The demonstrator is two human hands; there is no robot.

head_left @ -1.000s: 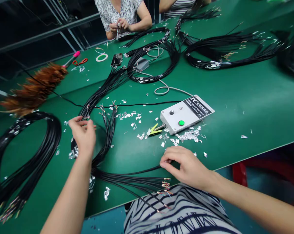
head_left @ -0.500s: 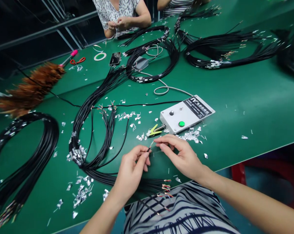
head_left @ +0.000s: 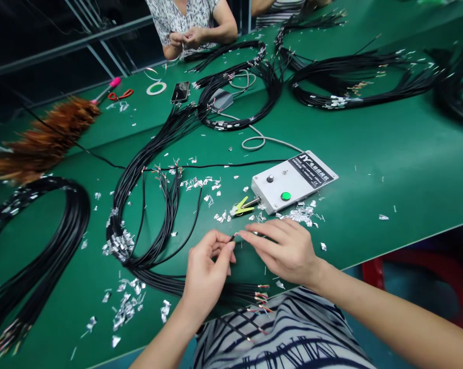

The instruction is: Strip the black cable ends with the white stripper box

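Observation:
My left hand (head_left: 207,269) pinches the end of a thin black cable (head_left: 185,233) that runs back into a looped bundle of black cables (head_left: 147,205) on the green table (head_left: 388,154). My right hand (head_left: 285,248) meets it at the cable tip, fingers pinched on the stripped wire ends. Both hands hover just in front of a small white control box (head_left: 295,180) with a green button and yellow-green clips (head_left: 242,206) at its front. More stripped cable ends (head_left: 260,300) lie at the table edge below my hands.
Foil scraps (head_left: 127,307) litter the table. Another black cable coil (head_left: 35,246) lies at the left, a feather duster (head_left: 43,138) behind it. Further cable bundles (head_left: 362,82), a phone (head_left: 181,91), a tape roll (head_left: 156,88) and red scissors (head_left: 120,95) lie at the back. A person (head_left: 189,25) works cables opposite.
My left hand came from the bundle at the left to the middle, bringing one cable end. My right hand rose from the table edge to meet it; both now pinch the tip.

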